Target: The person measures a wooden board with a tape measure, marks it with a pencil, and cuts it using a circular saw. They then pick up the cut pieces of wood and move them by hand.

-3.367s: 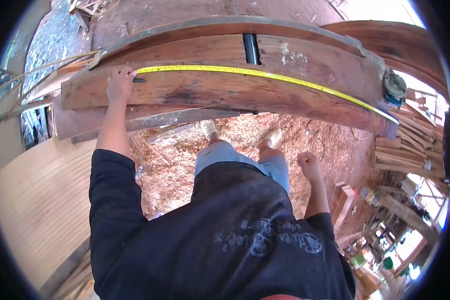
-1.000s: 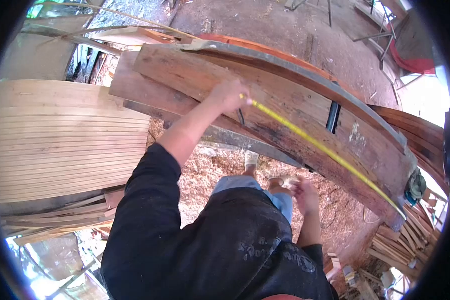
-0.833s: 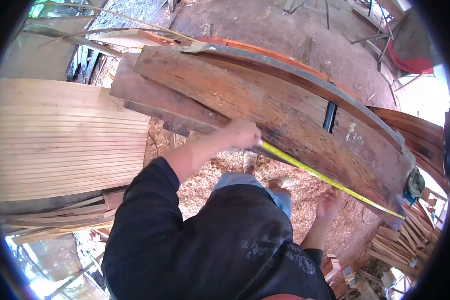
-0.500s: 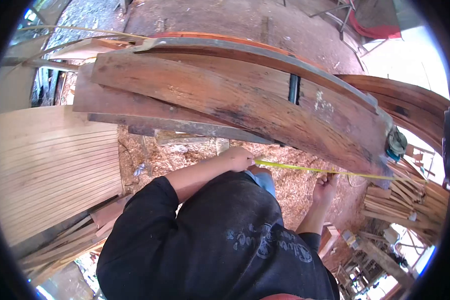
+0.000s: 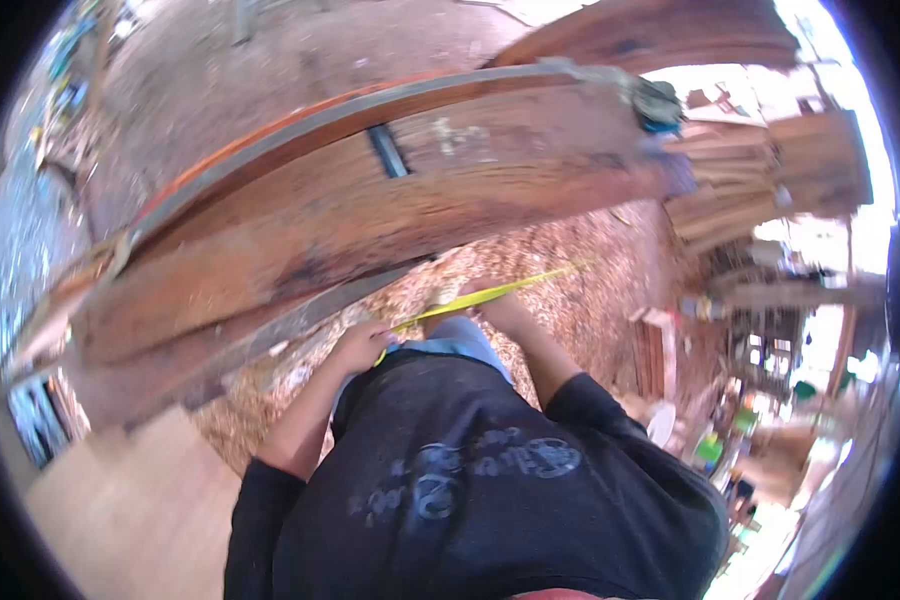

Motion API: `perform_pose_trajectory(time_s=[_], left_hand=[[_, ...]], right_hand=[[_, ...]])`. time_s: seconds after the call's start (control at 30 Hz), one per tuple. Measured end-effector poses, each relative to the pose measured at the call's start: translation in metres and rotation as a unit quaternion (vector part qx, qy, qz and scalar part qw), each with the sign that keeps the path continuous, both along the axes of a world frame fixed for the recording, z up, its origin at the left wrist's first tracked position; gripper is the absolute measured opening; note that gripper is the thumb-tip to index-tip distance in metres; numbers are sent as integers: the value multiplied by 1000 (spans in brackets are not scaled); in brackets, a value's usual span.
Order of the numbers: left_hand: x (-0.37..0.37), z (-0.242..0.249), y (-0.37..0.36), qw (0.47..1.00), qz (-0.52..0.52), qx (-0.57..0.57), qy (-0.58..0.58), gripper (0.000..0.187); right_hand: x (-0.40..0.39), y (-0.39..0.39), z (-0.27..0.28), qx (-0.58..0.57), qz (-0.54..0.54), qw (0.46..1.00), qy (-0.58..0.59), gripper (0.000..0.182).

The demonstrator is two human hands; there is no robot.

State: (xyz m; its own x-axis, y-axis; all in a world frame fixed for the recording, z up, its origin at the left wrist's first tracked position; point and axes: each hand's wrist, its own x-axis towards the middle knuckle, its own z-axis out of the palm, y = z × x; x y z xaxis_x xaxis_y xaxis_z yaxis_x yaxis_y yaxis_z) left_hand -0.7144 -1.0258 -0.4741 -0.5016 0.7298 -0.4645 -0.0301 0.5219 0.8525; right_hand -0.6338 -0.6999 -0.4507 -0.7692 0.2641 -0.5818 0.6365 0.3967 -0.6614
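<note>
At the far left of my head view, I am seeing a wide pale board [image 5: 140, 510], which is lying low beside the left end of a wooden counter [image 5: 530, 125]. Along the near side of this counter, a long reddish plank [image 5: 270, 265] is resting and is covering part of the top. In front of the plank, close to the person's body, the left hand [image 5: 363, 345] is grasping a yellow measuring tape [image 5: 460, 303], and a small piece of this tape is showing below the fingers. Behind the plank, a dark bar [image 5: 388, 150] is crossing the counter top. The tape is running from the left hand up to the right, between the person and the counter, above the blue shorts [image 5: 460, 340] in my view. The right hand [image 5: 497, 305] is meeting the tape farther along, but the picture is blurring there, so I cannot tell if its fingers are closing on it. The thin end of the tape is fading over the wood shavings [image 5: 560, 240] on the floor. More to the right, a round dark tool [image 5: 658, 105] is sitting at the counter's end, and beyond it many wooden strips [image 5: 730, 185] are lying together.
</note>
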Motion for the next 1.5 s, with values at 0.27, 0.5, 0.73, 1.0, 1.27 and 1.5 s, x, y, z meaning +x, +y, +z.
perform_pose_trajectory(time_s=[0.27, 0.5, 0.73, 1.0, 1.27, 1.5], left_hand=[[13, -13, -7, 973, 183, -12, -139, 35], [-1, 42, 24, 793, 345, 175, -471, 39], [8, 41, 27, 752, 515, 151, -382, 33], [-57, 15, -211, 490, 843, 156, -156, 18], [-78, 3, -321, 375, 913, 140, -77, 16], [-90, -30, -291, 464, 867, 153, -102, 20]], right_hand=[[-27, -44, 33, -74, 200, 977, -32, 37], [-46, -109, 48, -91, 233, 953, 174, 105], [-68, -115, 69, -66, 327, 930, 152, 73], [-27, 22, 63, 110, 408, 906, 14, 60], [-53, 60, 83, 210, 411, 886, 45, 48], [-116, -28, 84, 205, 454, 855, 143, 41]])
